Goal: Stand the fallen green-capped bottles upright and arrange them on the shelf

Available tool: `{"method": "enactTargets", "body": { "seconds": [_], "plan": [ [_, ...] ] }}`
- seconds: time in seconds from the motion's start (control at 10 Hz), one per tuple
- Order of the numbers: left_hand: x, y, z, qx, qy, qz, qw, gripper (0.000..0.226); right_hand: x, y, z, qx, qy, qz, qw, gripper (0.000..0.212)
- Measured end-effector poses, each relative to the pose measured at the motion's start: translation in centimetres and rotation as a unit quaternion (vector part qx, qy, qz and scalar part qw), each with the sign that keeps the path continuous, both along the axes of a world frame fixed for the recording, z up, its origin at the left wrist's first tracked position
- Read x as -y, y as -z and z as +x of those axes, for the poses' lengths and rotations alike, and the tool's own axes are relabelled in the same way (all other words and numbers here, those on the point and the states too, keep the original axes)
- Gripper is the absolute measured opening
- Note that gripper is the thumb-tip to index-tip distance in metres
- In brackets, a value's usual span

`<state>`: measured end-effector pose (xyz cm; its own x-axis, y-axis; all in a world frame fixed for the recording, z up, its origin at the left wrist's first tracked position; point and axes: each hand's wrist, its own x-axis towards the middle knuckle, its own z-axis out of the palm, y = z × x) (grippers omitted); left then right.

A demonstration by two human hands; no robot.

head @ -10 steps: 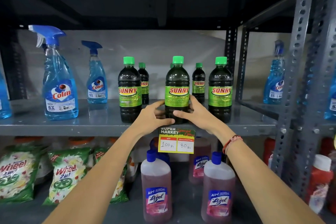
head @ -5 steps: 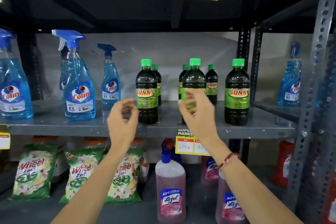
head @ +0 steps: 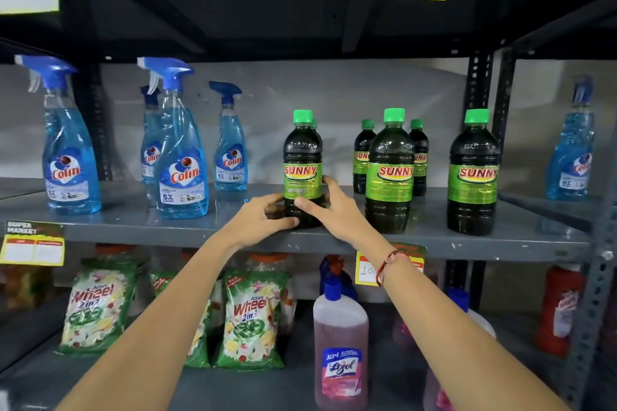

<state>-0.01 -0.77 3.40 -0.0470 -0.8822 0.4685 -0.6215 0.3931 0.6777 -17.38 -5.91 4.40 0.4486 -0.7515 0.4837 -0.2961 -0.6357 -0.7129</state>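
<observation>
Currently, the grey metal shelf of a shop rack carries blue spray bottles at left and green-capped bottles, all upright, at right. Both hands grip the leftmost front bottle low on its body, left hand and right hand on either side, near the shelf's front edge. Half a second earlier both hands hovered open, clear of any bottle. The middle front bottle and right front bottle stand untouched.
</observation>
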Motion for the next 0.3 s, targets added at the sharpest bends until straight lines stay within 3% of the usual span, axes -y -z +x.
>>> {"method": "enactTargets", "body": {
  "seconds": [0.3],
  "plan": [
    [-0.12, 0.25, -0.28, -0.004, -0.029, -0.034, 0.999, 0.055, -0.06, 0.24, -0.22, -0.019, -0.001, -0.031, 0.999, 0.069]
  ]
}}
